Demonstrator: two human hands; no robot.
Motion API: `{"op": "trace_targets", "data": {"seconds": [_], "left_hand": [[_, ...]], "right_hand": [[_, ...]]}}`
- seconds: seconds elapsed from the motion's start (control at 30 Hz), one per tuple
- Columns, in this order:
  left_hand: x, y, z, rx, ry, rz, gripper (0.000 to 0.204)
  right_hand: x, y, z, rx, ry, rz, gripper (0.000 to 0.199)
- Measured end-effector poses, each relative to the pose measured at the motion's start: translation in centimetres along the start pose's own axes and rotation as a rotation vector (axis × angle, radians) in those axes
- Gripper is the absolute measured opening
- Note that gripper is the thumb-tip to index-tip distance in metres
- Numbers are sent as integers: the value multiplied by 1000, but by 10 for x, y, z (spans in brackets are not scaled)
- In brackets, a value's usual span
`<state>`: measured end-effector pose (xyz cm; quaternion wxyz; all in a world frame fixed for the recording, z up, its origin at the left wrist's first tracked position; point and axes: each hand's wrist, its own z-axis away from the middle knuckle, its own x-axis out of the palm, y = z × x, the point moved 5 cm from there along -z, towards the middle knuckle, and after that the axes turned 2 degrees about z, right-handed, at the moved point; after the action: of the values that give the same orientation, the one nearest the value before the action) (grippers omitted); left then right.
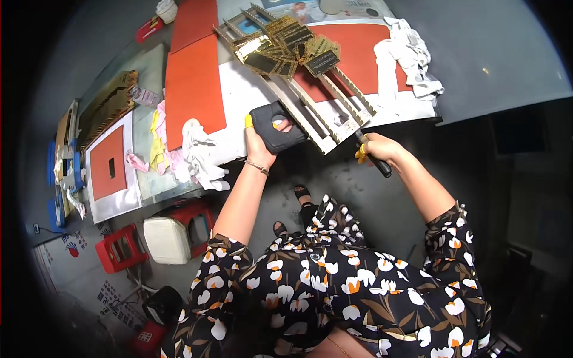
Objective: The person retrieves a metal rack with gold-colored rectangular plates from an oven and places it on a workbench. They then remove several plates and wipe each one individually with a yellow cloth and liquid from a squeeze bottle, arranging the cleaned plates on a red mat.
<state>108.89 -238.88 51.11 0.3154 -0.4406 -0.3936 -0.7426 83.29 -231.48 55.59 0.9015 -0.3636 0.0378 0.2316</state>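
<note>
My left hand, with a yellow cover on the thumb, grips a black square block that has a hole in it; fingertips show in the hole. The block sits against the near left side of a slotted metal rack. Several thin gold-and-black plates lie overlapping across the rack's far part. My right hand, also with yellow finger covers, is closed round the black handle of a tool. The tool's front end is by the rack's near right corner; its kind cannot be made out.
Orange-red mats lie on the table under and beside the rack. White gloves or cloths are heaped at the right, with more white cloth at the left edge. Red stools and a cream cushion stand lower left.
</note>
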Motion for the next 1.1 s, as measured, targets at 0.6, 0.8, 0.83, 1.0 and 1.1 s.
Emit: {"op": "trace_targets", "data": {"seconds": [0.6, 0.8, 0.83, 1.0, 1.1], "left_hand": [[-22, 19, -16, 50, 226, -106, 65], [-34, 41, -14, 108, 173, -136, 69], [-28, 44, -8, 129, 187, -139, 67], [-19, 60, 26, 130, 190, -75, 58], [-25, 73, 50, 124, 143, -59, 62]], "right_hand": [[37, 76, 56, -21, -131, -507, 43], [50, 90, 76, -202, -103, -870, 53], [49, 90, 79, -229, -99, -884, 54], [39, 103, 99, -233, -32, -867, 51], [30, 98, 104, -154, 79, -598, 35]]}}
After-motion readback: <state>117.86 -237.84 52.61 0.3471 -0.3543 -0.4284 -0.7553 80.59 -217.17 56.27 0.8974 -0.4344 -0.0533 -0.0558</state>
